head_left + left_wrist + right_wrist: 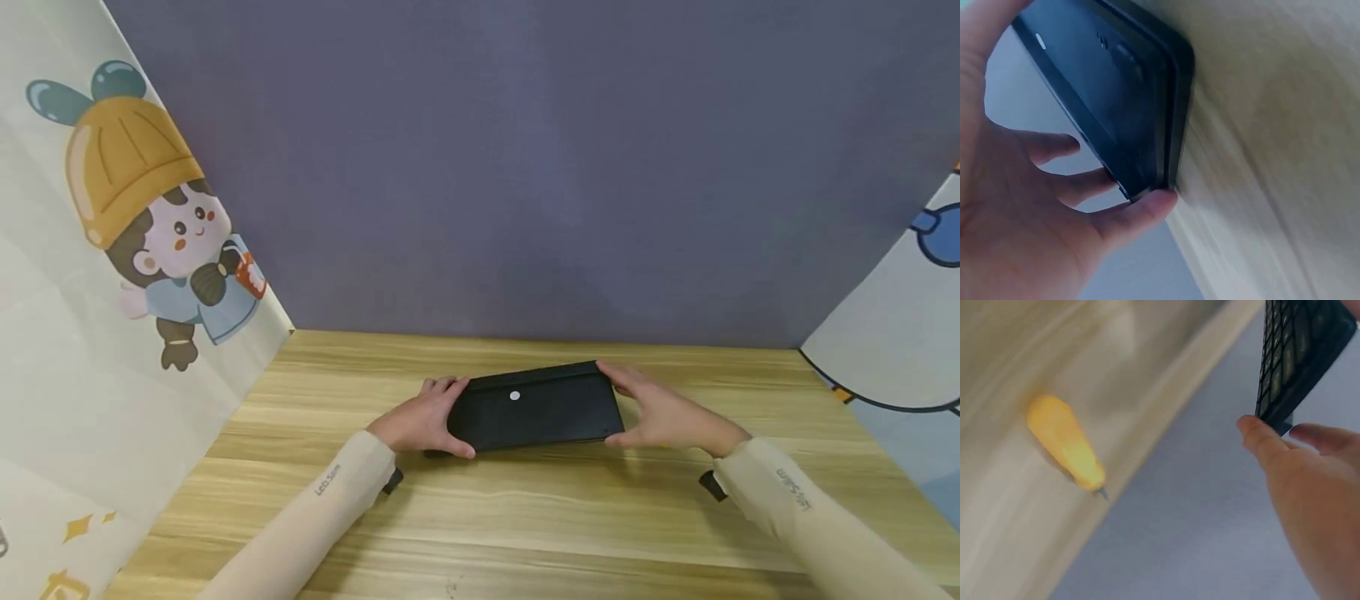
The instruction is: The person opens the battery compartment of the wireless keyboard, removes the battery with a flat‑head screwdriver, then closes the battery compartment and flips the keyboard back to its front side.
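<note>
A black keyboard (547, 417) is held tilted over the wooden table, its plain underside with a white dot facing the head view. My left hand (420, 422) grips its left end, thumb at the near edge and fingers at the far edge. At the right end my right hand (675, 415) grips it the same way. Rows of keys show on the keyboard (1285, 353) in the right wrist view. The left wrist view shows the thick rounded edge of the keyboard (1116, 81) close over the table.
A yellow elongated object (1066, 444) with a thin dark tip lies on the wooden table (525, 525) near my right hand, mostly hidden in the head view. A grey-blue panel (525, 167) stands behind the table. Printed cartoon sheets (67, 317) flank it.
</note>
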The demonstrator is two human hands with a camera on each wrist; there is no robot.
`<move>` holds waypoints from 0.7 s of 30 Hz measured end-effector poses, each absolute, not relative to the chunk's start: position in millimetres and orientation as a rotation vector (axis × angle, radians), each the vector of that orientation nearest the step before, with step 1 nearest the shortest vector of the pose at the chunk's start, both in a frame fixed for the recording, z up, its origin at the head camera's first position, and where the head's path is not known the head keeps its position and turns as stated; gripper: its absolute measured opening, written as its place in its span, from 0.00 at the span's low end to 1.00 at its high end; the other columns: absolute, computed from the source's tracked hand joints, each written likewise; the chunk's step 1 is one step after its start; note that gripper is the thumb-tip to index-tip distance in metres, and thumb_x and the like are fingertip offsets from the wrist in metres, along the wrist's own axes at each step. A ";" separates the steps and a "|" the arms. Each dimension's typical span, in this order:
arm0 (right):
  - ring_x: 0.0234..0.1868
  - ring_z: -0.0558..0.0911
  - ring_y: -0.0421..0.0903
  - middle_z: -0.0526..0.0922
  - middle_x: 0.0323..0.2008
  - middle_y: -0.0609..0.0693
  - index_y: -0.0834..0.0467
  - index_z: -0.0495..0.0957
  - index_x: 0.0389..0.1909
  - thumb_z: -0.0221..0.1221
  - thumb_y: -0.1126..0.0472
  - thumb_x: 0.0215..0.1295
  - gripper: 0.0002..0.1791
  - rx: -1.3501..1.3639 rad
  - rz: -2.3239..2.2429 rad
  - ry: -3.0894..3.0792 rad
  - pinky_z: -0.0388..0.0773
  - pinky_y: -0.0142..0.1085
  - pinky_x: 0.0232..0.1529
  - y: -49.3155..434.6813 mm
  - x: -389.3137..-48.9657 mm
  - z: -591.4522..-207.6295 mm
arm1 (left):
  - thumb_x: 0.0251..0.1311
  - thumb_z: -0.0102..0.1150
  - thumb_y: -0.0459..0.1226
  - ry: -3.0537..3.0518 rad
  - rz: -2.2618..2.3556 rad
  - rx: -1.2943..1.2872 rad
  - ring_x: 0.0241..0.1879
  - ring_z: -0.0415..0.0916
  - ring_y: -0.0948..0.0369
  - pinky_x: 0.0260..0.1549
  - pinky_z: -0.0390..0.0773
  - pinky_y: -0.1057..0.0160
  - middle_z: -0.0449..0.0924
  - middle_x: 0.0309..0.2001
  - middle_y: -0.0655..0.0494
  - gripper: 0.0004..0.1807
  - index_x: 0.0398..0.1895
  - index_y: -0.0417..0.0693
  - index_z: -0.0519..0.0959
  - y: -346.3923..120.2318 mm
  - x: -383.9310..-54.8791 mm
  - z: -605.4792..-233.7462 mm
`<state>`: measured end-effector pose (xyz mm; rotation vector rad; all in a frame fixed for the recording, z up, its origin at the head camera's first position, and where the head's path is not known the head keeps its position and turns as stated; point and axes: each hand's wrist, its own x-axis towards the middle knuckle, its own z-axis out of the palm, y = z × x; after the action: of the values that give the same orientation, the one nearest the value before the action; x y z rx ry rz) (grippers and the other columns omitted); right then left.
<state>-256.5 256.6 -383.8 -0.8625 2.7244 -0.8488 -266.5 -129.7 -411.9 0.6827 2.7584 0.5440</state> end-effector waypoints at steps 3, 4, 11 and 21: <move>0.69 0.65 0.67 0.51 0.75 0.68 0.62 0.45 0.79 0.76 0.49 0.51 0.63 -0.821 -0.803 2.710 0.69 0.58 0.62 254.3 -259.4 -394.0 | 0.44 0.74 0.64 2.779 0.501 0.683 0.75 0.47 0.40 0.61 0.69 0.41 0.49 0.77 0.42 0.66 0.80 0.48 0.48 -127.7 -267.8 -414.1; 0.69 0.65 0.68 0.52 0.74 0.69 0.63 0.45 0.79 0.76 0.49 0.51 0.63 -0.820 -0.781 2.713 0.69 0.58 0.62 253.7 -259.9 -396.9 | 0.44 0.74 0.64 2.788 0.485 0.689 0.74 0.48 0.41 0.62 0.69 0.42 0.50 0.77 0.42 0.66 0.80 0.47 0.49 -126.6 -268.0 -414.7; 0.72 0.59 0.69 0.50 0.74 0.70 0.65 0.45 0.78 0.77 0.48 0.49 0.65 -0.762 -0.778 2.661 0.64 0.62 0.63 253.3 -261.3 -411.5 | 0.43 0.75 0.63 2.843 0.367 0.703 0.73 0.52 0.43 0.63 0.68 0.46 0.54 0.75 0.40 0.66 0.79 0.44 0.51 -118.3 -268.6 -416.9; 0.67 0.68 0.68 0.49 0.72 0.76 0.69 0.45 0.77 0.76 0.50 0.51 0.64 -0.767 -0.738 2.647 0.70 0.56 0.61 250.4 -263.9 -418.7 | 0.43 0.76 0.62 2.841 0.341 0.643 0.74 0.49 0.41 0.65 0.65 0.44 0.52 0.76 0.40 0.65 0.79 0.46 0.51 -113.6 -267.7 -415.3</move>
<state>-263.9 250.4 -418.7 -0.7671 2.6473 -0.7379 -267.7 -113.6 -415.3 0.6427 2.8408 0.3409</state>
